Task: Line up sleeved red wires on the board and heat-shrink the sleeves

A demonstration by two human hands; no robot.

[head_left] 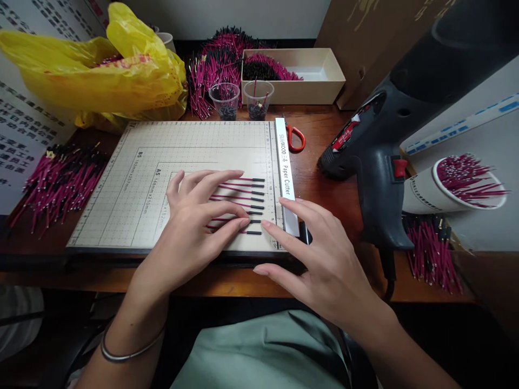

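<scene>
Aligning thin magenta wires with black tips (239,202) on the beige gridded cutter board (133,178)?
— Yes: left hand (194,221) is pressing them, fingers spread; right hand (320,254) is resting open at the white plastic rail (284,167) — tips need evening.

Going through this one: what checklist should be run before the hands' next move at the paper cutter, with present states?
Thin magenta wires with black sleeved ends lie side by side on beige gridded paper cutter board: ok.
Left hand flat, pressing the wires: ok.
Wire ends level: cannot tell, fingers hide some.
Right hand clear of white cutter rail: not ok, touching it.
Red-handled scissors and black gun-shaped tool off the board: ok.
</scene>
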